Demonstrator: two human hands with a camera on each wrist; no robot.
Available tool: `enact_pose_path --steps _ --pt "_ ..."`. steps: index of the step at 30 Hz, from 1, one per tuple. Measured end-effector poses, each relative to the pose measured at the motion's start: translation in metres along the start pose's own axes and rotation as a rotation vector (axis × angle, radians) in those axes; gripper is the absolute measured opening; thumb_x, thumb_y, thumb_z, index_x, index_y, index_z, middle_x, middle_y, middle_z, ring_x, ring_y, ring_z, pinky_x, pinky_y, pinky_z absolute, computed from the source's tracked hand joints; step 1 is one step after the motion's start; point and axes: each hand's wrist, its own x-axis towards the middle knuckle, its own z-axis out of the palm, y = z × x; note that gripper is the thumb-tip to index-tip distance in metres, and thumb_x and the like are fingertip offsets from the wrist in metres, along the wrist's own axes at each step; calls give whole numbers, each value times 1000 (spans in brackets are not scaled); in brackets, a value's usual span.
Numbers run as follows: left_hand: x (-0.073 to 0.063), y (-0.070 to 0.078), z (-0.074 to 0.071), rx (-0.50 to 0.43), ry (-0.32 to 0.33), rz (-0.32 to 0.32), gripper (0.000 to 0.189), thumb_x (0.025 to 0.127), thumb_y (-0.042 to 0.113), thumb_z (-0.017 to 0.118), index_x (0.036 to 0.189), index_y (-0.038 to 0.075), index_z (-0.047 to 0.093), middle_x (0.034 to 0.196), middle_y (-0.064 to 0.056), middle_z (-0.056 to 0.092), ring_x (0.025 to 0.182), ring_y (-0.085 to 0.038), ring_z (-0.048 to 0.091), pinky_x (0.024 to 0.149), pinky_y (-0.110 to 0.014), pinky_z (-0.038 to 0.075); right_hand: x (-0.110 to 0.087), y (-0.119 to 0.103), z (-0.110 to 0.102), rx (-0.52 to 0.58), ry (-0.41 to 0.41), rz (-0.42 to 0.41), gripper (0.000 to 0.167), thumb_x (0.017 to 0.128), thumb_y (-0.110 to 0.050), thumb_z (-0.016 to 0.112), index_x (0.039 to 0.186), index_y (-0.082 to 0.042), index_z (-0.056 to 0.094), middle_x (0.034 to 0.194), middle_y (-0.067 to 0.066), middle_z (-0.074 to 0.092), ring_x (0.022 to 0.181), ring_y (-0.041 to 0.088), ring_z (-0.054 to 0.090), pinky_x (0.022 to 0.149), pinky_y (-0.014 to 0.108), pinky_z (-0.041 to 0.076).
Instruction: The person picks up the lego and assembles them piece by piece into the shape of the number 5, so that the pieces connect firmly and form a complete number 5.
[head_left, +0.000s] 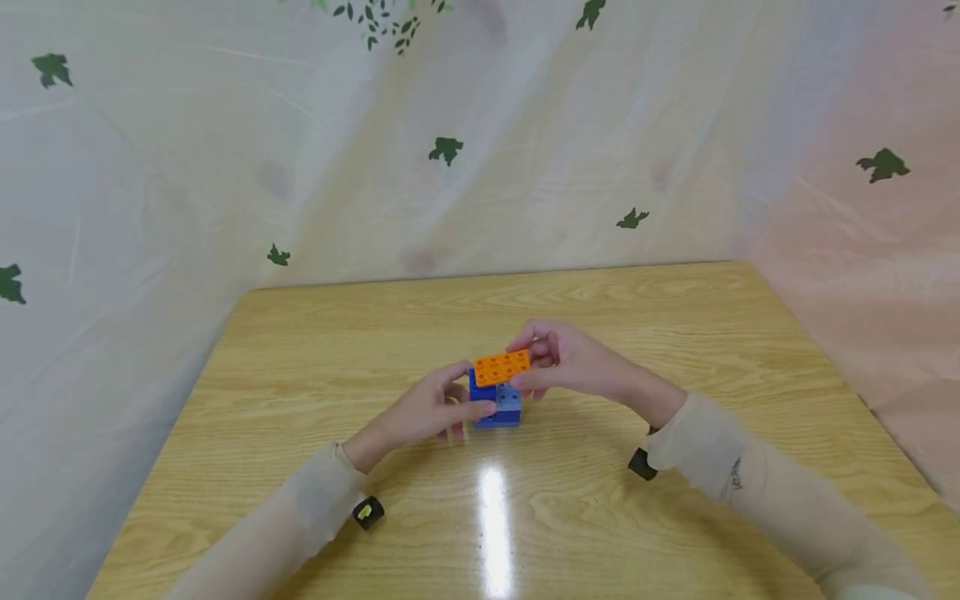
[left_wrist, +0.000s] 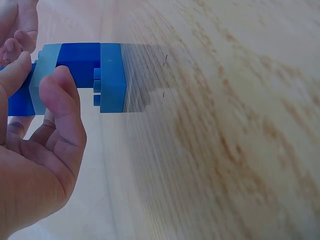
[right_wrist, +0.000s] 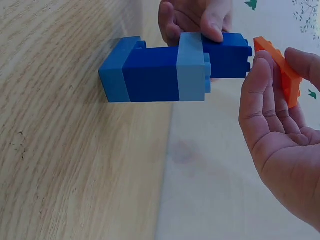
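A stack of toy building bricks (head_left: 507,417) stands on the wooden table. Its lowest brick (right_wrist: 114,77) is lighter blue, with a dark blue brick (right_wrist: 152,75) offset over it. Above that come a light blue layer (right_wrist: 191,67) and another dark blue brick (right_wrist: 225,57), set to one side at the top. My left hand (head_left: 420,412) grips the upper part of the stack between thumb and fingers. Pinched by its edge in my right hand (head_left: 577,364), a thin orange brick (head_left: 501,367) is tilted just over the top studs, a small gap showing in the right wrist view.
The wooden table (head_left: 337,350) reaches back to a pale curtain (head_left: 525,200) printed with green birds. Small black devices sit at the left wrist (head_left: 368,512) and the right wrist (head_left: 642,464).
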Motion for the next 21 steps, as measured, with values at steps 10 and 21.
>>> enact_pose_path --steps 10,21 --pt "0 0 0 -3 -4 11 38 97 40 70 130 27 55 94 -24 67 67 -48 63 51 -45 56 0 3 5 -123 -1 6 35 94 -16 75 121 -1 57 105 12 70 79 37 67 72 53 60" --pt "1 0 0 -10 4 7 38 97 35 71 129 22 55 91 -25 66 64 -49 60 47 -37 53 2 8 7 -216 -2 -10 33 95 -18 73 122 -6 57 105 10 66 68 27 61 63 48 59"
